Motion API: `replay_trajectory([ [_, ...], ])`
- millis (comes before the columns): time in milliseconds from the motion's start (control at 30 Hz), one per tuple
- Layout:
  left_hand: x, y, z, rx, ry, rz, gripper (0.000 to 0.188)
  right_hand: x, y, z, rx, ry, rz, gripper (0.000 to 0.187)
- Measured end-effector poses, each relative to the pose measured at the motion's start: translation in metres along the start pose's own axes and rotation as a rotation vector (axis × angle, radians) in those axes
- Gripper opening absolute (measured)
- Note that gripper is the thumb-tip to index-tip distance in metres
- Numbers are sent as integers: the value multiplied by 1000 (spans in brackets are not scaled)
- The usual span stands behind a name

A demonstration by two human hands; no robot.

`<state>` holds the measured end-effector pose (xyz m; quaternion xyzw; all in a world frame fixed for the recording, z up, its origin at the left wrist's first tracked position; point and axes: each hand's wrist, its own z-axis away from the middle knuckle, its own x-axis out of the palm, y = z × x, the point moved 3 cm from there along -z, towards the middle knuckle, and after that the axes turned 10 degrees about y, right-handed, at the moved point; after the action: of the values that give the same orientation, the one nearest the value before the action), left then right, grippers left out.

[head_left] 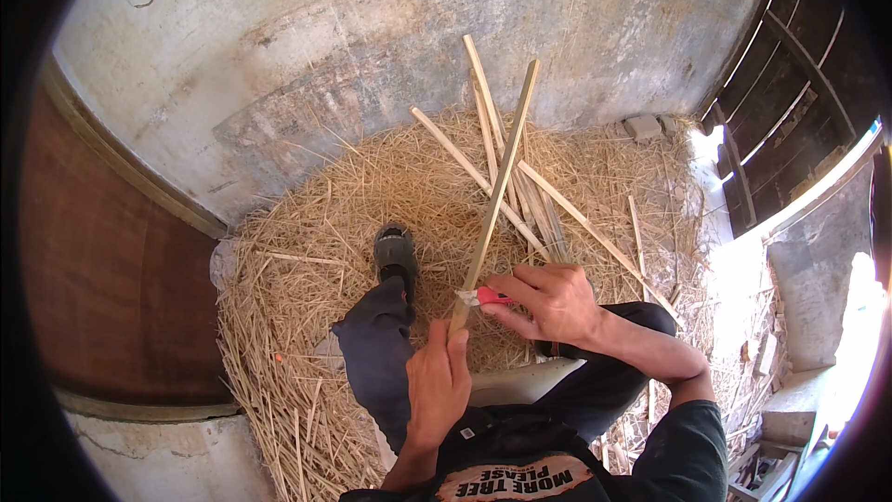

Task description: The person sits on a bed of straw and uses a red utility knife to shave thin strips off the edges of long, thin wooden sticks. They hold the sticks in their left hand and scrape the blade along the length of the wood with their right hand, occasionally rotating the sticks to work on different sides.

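Observation:
My left hand [439,386] is closed round the lower end of a long, flat yellowish bamboo strip [503,172]. The strip slants up and away from me, its far end above the floor pile. In my right hand [556,302] is a knife with a red handle [493,297], gripped between thumb and fingers. Its short pale blade lies against the strip just above my left hand. How much of the edge bites into the bamboo is too small to tell.
More pale strips [585,218] lie crossed beyond my hands. Straw-like shavings [362,177] cover the floor around my dark shoe [396,251]. A stained wall [307,65] rises ahead, with a brown panel [121,270] at left and dark boards [790,84] at right.

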<state>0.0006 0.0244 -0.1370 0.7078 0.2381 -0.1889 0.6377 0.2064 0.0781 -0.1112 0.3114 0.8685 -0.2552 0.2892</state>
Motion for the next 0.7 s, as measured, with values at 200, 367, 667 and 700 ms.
replay_trajectory([
  [200,-1,-3,2,-27,-9,-19,27,3,0,-2,-16,16,5,29],
  [367,0,-5,4,2,20,-16,31,3,-2,-3,-19,2,15,31],
  [667,3,-17,20,-67,-78,-57,30,-9,45,-13,254,106,166,24],
  [700,8,-23,32,-87,-127,-59,31,-28,78,-27,455,220,191,25],
])
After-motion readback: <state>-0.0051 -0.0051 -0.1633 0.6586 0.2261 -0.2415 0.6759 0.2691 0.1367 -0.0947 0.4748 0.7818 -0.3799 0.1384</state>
